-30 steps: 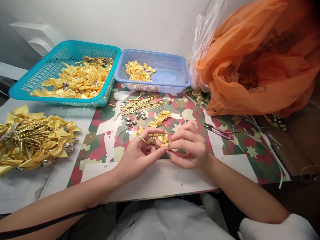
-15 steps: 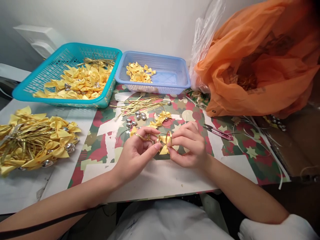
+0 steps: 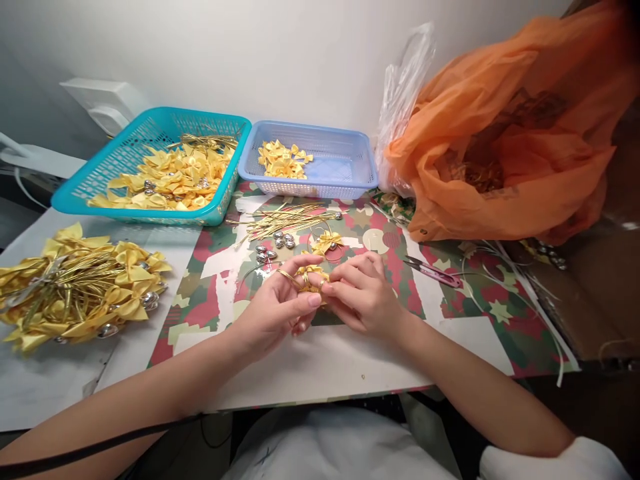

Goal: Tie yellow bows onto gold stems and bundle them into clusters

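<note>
My left hand is partly closed, with gold cord looped across its fingers. Close against its fingertips, my right hand pinches the cord's other part. A yellow ribbon bow shows between the hands, partly hidden by the fingers. Just beyond them lies another yellow bow with a thin wire ring around it. Silver bells sit in small groups on the patterned paper, left of that bow. Behind these is a loose pile of gold cords.
A teal basket of yellow bows and a blue basket stand at the back. A bundle of finished-looking bows lies left. Small pink-handled snips and white strips lie right, before an orange bag.
My right hand has moved in against my left fingertips. The gold loop that stood up by my right fingers now sits lower, near the left fingers. The whole view has shifted slightly.
</note>
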Available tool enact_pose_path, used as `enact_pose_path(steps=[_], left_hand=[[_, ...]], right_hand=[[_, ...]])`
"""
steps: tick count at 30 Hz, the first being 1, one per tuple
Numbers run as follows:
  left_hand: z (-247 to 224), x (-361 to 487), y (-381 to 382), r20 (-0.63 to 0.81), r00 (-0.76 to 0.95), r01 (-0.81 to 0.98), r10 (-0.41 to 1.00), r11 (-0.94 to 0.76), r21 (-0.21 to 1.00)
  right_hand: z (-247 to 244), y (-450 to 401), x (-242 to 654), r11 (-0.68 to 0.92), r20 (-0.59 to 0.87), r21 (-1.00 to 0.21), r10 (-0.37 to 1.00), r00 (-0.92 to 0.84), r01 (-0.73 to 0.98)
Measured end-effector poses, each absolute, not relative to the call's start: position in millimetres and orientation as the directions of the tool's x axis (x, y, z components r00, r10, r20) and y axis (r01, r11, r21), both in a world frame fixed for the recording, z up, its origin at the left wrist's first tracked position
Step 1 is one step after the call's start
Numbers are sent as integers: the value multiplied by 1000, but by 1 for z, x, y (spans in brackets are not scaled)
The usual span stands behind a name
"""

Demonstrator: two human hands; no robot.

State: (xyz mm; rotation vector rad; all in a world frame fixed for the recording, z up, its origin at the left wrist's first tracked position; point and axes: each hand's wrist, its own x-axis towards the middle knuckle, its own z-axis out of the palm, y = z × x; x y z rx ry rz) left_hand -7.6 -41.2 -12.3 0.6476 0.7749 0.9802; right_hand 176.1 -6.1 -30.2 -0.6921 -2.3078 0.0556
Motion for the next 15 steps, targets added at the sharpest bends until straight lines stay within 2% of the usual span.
enact_pose_path(steps=[4,6,15], left_hand=[[-8,-11,-41,-296,400,-579,867,490,652],[-6,-13,-41,-301,412,-612,860,506,608],[-9,-15,-41,-284,472,-604,835,540,586]], right_hand=[[-29,3,181,730,592,-473,678,-436,493],[-30,9,182,649,531,-523,755,-385,552],[-40,16,170,607,250,-431,792,-558,668]])
